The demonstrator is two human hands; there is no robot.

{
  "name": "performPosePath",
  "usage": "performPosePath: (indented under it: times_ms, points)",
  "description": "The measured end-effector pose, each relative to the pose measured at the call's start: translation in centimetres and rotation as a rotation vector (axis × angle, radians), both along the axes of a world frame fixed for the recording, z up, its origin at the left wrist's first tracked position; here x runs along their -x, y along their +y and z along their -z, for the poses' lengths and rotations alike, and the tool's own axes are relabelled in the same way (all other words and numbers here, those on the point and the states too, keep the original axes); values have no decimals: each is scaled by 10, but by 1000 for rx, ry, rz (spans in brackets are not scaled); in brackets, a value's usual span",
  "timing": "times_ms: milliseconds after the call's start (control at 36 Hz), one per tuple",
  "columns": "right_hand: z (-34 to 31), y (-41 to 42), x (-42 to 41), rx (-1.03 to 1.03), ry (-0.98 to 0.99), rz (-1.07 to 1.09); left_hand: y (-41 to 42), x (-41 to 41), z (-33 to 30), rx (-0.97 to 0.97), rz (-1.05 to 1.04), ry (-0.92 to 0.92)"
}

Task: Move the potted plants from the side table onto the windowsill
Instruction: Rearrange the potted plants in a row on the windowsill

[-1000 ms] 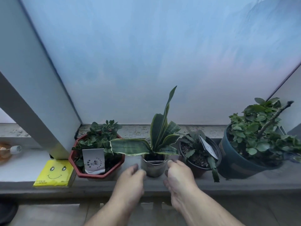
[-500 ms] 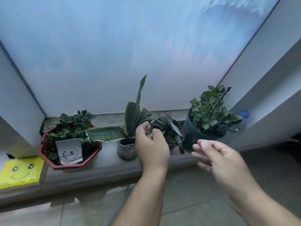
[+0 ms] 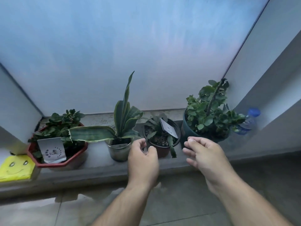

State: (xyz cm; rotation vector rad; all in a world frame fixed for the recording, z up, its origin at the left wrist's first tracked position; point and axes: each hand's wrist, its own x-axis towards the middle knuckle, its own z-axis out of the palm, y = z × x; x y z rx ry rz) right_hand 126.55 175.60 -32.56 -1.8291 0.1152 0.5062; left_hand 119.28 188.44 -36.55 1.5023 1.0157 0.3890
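We count four potted plants on the windowsill [image 3: 97,167]: red pot [image 3: 57,162], metal pot [image 3: 119,151], brown pot [image 3: 162,144], dark green pot [image 3: 189,132]; no side table shows, so we judge the moving mostly done. Left hand [image 3: 143,160] and right hand [image 3: 206,154] hover apart before the brown pot, fingers loosely curled, holding nothing.

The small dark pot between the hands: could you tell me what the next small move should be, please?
Probably close both hands round the small dark pot: the left hand and right hand flank it, fingers curled but holding nothing, and it already stands on the windowsill.
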Motion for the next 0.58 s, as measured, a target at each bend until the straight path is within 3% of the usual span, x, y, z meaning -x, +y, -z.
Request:
performPosePath:
  times_ms: [222,444,583]
  points:
    - [53,18,-31,-91,233,56,-22,18,-19,-67,-5,165]
    - [45,6,-31,-53,227,29,-30,29,-55,114,-53,185]
    - [49,9,-36,-35,136,-79,-31,10,-40,164,-71,166]
